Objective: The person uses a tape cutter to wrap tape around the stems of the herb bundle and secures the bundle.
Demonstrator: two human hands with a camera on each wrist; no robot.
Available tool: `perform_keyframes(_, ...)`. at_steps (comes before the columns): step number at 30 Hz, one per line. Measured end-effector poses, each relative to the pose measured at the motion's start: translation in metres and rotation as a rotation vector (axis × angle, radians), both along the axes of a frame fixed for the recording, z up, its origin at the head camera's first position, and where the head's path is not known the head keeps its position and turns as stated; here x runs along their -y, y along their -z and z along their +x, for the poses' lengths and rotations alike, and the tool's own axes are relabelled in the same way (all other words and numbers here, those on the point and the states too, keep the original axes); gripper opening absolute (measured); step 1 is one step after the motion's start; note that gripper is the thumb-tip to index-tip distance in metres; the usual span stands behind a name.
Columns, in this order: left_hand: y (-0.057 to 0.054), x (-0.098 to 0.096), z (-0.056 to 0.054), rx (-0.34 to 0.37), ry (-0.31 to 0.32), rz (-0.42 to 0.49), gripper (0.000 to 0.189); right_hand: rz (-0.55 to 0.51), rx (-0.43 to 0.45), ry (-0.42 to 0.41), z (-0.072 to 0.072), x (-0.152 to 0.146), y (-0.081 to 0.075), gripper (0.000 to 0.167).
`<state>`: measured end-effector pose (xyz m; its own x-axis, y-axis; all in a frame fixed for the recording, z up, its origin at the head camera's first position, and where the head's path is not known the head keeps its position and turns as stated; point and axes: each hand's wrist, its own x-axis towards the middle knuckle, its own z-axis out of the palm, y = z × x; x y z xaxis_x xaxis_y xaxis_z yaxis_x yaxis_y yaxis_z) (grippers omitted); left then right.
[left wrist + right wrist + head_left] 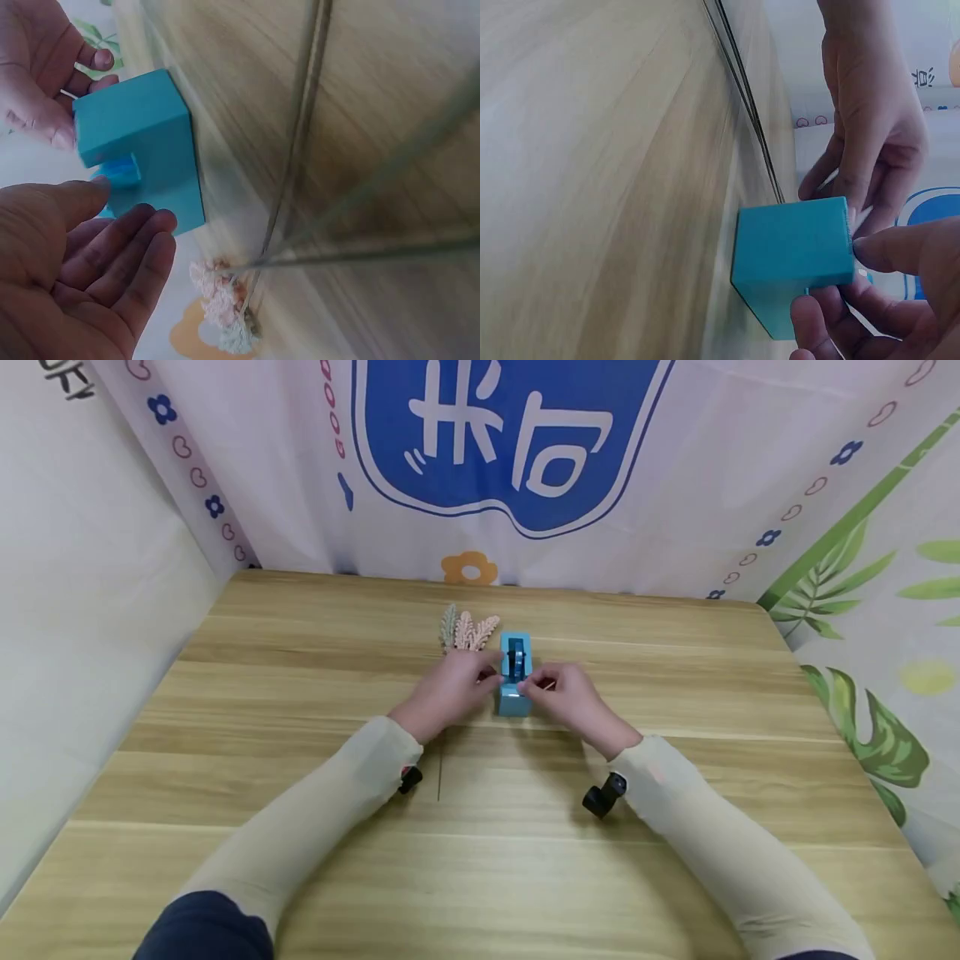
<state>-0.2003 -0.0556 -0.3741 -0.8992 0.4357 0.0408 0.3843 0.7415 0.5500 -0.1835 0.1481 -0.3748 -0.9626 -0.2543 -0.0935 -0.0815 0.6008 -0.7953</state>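
A blue tape dispenser (514, 703) stands on the wooden table, its tape roll (517, 660) in the slot on top. At its front lip my right hand (566, 693) pinches with thumb and forefinger, apparently at the end of the tape; the clear film is too small to make out. Beside the roll, on the left, is my left hand (450, 685). In the left wrist view, that hand's thumb is close to the roll and its other fingers (142, 277) lie loosely extended along the dispenser's side, holding nothing.
Artificial sprigs (467, 631), pink and grey-green, lie behind my left hand. Their thin stems (300, 135) run along the table (480, 877) toward me. A white printed cloth (300, 527) hangs at the table's back edge.
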Motion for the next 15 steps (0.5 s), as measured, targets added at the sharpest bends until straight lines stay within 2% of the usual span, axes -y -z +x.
perform_keyframes(5, 0.005, -0.005, -0.001, -0.011, -0.002, 0.03, 0.039, -0.06, 0.087, 0.063, -0.002, 0.005, 0.004, 0.024)
perform_keyframes(10, 0.007, -0.009, -0.005, -0.032, -0.015, 0.023, 0.043, -0.119, 0.188, 0.127, -0.002, 0.007, 0.001, 0.023)
perform_keyframes(15, 0.003, -0.013, -0.005, -0.026, -0.023, -0.009, 0.041, -0.221, 0.259, 0.153, -0.003, 0.003, 0.003, 0.022)
